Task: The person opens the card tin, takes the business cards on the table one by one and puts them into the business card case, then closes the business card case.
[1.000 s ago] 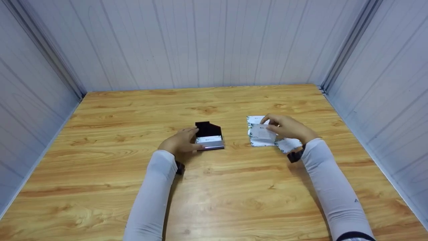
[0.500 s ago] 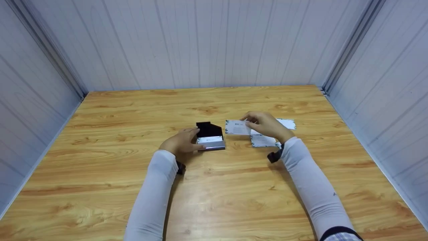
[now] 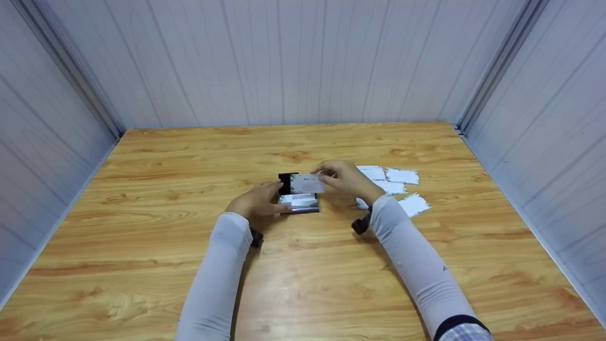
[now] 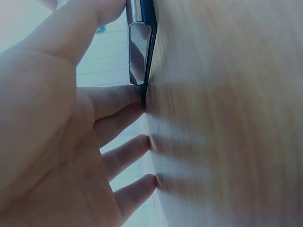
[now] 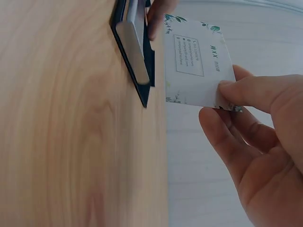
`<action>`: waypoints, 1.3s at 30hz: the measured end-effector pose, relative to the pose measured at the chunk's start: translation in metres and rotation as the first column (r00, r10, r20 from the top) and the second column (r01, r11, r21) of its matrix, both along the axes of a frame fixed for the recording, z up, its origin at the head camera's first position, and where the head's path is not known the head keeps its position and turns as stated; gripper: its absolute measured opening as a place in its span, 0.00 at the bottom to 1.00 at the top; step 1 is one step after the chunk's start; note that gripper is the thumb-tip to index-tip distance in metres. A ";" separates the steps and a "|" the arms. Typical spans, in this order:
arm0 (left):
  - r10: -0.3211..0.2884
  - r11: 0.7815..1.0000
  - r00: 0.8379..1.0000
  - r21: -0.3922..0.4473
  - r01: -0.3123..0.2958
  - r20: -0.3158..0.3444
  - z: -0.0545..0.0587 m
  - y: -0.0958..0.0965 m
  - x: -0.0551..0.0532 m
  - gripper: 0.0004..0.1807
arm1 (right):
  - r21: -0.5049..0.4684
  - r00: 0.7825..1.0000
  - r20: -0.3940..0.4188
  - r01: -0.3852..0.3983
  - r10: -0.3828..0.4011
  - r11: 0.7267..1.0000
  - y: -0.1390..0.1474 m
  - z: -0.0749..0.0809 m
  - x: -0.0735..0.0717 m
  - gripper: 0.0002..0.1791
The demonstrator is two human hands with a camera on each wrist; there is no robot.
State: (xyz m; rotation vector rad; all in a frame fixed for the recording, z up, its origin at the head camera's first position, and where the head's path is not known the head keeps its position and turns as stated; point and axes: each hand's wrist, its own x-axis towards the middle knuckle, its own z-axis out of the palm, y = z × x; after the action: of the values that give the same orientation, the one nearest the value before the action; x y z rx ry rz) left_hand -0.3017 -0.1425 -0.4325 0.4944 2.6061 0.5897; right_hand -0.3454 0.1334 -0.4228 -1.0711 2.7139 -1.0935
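Note:
An opened business card case (image 3: 310,209), with a black lid and shiny silver body, lies mid-table with a white card (image 3: 297,198) inside. My left hand (image 3: 258,199) holds the case at its left side, thumb at the front and index finger near the lid. Its other fingertips (image 4: 152,180) touch the table in the left wrist view. My right hand (image 3: 348,181) pinches a white business card (image 5: 199,66) with green leaf corners by one end, between thumb and fingers. This card is raised off the table and overlaps the black lid in the head view.
Several white cards lie to the right, partly behind the right forearm, among them a back-right card (image 3: 402,176) and a tilted front card (image 3: 414,204). The wooden table (image 3: 293,274) meets a pale panelled back wall (image 3: 298,61) and side walls.
My right hand has lifted a card from the spread on the right and carried it left to over the case. The left hand and the case have stayed in place.

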 end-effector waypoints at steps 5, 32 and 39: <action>0.013 1.000 1.000 -0.007 -0.013 0.004 -0.001 0.001 -0.001 0.51 | -0.044 0.999 -0.007 -0.037 0.037 0.998 -0.017 -0.005 0.001 0.13; 0.007 1.000 1.000 -0.030 -0.007 -0.003 -0.003 0.000 -0.001 0.53 | 0.089 0.992 0.124 -0.038 0.027 0.995 -0.022 -0.015 0.009 0.19; 0.012 1.000 1.000 -0.024 -0.012 -0.004 -0.003 0.000 -0.001 0.52 | 0.145 0.988 0.141 -0.088 0.068 0.986 -0.021 -0.015 0.008 0.21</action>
State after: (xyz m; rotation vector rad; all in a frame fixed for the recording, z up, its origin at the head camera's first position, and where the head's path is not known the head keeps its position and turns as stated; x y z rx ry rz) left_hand -0.3026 -0.1427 -0.4357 0.4731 2.6183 0.5606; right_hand -0.3369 0.1120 -0.4380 -1.0308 2.5781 -0.8985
